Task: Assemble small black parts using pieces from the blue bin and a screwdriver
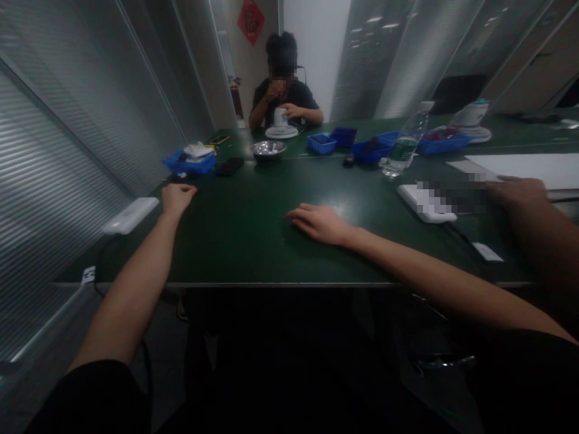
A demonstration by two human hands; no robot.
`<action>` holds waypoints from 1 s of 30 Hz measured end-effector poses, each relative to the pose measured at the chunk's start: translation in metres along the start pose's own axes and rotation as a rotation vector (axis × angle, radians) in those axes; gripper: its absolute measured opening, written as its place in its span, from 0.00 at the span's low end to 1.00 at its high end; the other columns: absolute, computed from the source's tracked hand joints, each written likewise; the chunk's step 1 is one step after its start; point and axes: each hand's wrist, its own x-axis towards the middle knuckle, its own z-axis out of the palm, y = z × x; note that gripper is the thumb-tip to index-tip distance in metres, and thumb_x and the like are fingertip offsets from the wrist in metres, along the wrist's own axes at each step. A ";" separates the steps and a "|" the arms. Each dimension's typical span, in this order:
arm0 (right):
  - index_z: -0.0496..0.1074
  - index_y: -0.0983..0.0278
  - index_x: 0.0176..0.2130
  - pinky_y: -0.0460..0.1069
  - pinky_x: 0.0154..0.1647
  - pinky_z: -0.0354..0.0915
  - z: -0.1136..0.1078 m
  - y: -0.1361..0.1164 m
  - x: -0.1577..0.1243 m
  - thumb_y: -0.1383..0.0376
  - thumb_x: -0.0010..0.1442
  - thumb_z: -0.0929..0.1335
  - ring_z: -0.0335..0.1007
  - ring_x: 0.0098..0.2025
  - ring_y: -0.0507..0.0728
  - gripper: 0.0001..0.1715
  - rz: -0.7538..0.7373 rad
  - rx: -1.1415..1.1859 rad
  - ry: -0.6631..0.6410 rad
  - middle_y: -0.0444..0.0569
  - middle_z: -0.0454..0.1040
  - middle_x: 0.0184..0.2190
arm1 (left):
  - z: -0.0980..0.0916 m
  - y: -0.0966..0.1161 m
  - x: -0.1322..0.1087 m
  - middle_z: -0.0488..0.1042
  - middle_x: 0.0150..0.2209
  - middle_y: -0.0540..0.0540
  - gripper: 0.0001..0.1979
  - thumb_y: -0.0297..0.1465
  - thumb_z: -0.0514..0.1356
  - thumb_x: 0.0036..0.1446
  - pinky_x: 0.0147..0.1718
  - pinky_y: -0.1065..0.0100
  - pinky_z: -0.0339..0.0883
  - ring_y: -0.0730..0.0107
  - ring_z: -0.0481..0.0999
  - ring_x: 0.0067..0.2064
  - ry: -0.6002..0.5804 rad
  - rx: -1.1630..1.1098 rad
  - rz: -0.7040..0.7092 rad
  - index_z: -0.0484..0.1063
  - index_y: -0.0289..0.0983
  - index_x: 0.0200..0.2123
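My left hand (177,198) rests on the dark green table (244,241) near its left edge, fingers curled under in a loose fist; nothing shows in it. Beside it lies a white power strip (131,215). My right hand (319,223) lies flat on the table's middle, palm down, fingers stretched toward the left, holding nothing. A small dark speck sits just by its fingertips.
Another person's arm (538,223) reaches in at the right near a white device (425,204). A person (284,99) sits at the far end with a small white fan (281,128). Blue bins (190,161), a metal bowl (268,149), a black phone (230,166) and a water bottle (404,150) stand across the far half.
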 end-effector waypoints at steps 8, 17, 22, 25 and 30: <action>0.73 0.63 0.62 0.49 0.35 0.60 0.001 0.001 -0.001 0.59 0.77 0.61 0.70 0.37 0.54 0.21 -0.009 0.013 0.009 0.54 0.76 0.51 | 0.002 0.002 0.004 0.86 0.46 0.44 0.14 0.28 0.74 0.54 0.59 0.64 0.72 0.59 0.83 0.51 0.009 -0.172 -0.198 0.87 0.40 0.46; 0.73 0.62 0.63 0.50 0.36 0.61 0.002 0.002 0.001 0.58 0.78 0.61 0.71 0.38 0.55 0.22 -0.006 -0.008 -0.001 0.54 0.76 0.52 | -0.007 0.014 -0.006 0.86 0.43 0.44 0.12 0.28 0.72 0.55 0.54 0.63 0.74 0.58 0.84 0.45 0.006 -0.097 -0.139 0.87 0.39 0.44; 0.73 0.62 0.63 0.49 0.35 0.60 0.002 0.002 0.001 0.58 0.78 0.61 0.71 0.37 0.55 0.22 -0.002 0.000 -0.004 0.54 0.76 0.52 | -0.008 0.013 -0.004 0.86 0.43 0.43 0.13 0.28 0.73 0.54 0.54 0.62 0.75 0.58 0.84 0.44 -0.020 -0.103 -0.170 0.87 0.39 0.44; 0.73 0.62 0.63 0.49 0.35 0.60 0.001 0.002 0.001 0.58 0.78 0.61 0.71 0.37 0.55 0.22 -0.002 -0.003 -0.005 0.54 0.76 0.51 | -0.007 0.012 -0.002 0.86 0.44 0.43 0.13 0.29 0.73 0.53 0.55 0.62 0.74 0.57 0.84 0.46 -0.022 -0.102 -0.166 0.87 0.39 0.44; 0.73 0.62 0.63 0.50 0.35 0.60 0.001 0.001 0.000 0.58 0.78 0.61 0.70 0.37 0.55 0.22 0.001 0.005 -0.004 0.54 0.76 0.51 | -0.007 0.011 -0.001 0.86 0.43 0.42 0.10 0.30 0.72 0.56 0.58 0.61 0.73 0.55 0.84 0.48 -0.009 -0.081 -0.156 0.87 0.38 0.43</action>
